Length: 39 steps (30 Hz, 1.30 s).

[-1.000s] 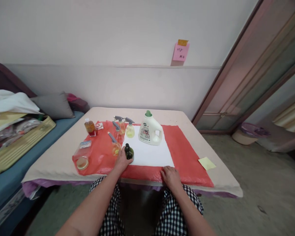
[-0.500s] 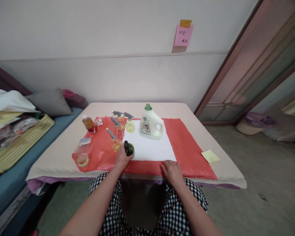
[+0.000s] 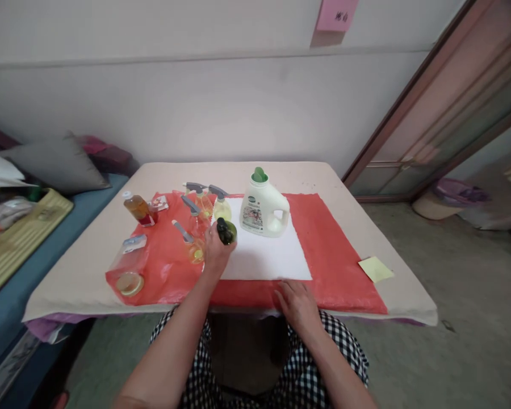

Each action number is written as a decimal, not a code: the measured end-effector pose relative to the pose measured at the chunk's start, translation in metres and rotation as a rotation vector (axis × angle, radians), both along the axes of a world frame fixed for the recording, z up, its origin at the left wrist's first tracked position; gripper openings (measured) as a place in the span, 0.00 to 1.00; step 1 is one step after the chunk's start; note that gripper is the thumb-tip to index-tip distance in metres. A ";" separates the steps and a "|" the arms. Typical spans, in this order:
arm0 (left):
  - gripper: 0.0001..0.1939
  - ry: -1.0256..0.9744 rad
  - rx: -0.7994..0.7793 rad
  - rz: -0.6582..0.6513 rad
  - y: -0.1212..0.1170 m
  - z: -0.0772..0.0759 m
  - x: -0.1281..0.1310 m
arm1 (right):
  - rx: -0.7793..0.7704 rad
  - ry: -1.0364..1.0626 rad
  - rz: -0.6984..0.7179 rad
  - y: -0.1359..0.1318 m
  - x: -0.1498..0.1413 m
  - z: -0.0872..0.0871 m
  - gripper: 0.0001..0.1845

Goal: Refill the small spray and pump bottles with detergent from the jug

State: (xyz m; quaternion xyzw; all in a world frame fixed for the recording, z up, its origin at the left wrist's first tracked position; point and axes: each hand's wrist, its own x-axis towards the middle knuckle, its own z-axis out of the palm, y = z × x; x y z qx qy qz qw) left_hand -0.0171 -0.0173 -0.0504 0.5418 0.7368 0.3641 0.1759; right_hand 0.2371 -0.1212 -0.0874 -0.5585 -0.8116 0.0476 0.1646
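Observation:
My left hand (image 3: 216,248) is wrapped round a dark green bottle (image 3: 227,232) with a black top. It is over the left part of a white sheet (image 3: 264,258). Close by on the left stand several clear spray bottles with grey trigger heads; the front spray bottle (image 3: 195,250) holds a little yellowish liquid. Beyond the green bottle is a spray bottle with pale yellow liquid (image 3: 222,210). A pale green detergent jug (image 3: 262,207) stands upright on the white sheet. My right hand (image 3: 297,301) lies flat at the table's front edge, fingers out, holding nothing.
Red sheeting (image 3: 336,264) covers the middle of the table (image 3: 402,284). An amber bottle (image 3: 138,209) stands at the left, behind a clear jar (image 3: 130,281) lying on its side. A yellow paper note (image 3: 375,268) lies at the right. The wall (image 3: 187,108) rises behind.
My left hand has carried the green bottle forward, away from me, nearer the spray bottles. My right hand stays on the front edge. The view has tilted downward.

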 end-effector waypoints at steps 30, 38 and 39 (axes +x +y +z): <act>0.04 -0.276 0.155 -0.130 -0.004 0.029 0.014 | 0.336 0.701 -0.273 0.166 -0.040 0.056 0.19; 0.14 -0.154 0.060 -0.330 -0.016 0.032 0.027 | 0.099 0.885 -0.246 0.127 -0.066 0.067 0.14; 0.15 -0.167 0.054 -0.338 -0.017 0.033 0.027 | 0.025 0.918 -0.242 0.123 -0.066 0.068 0.13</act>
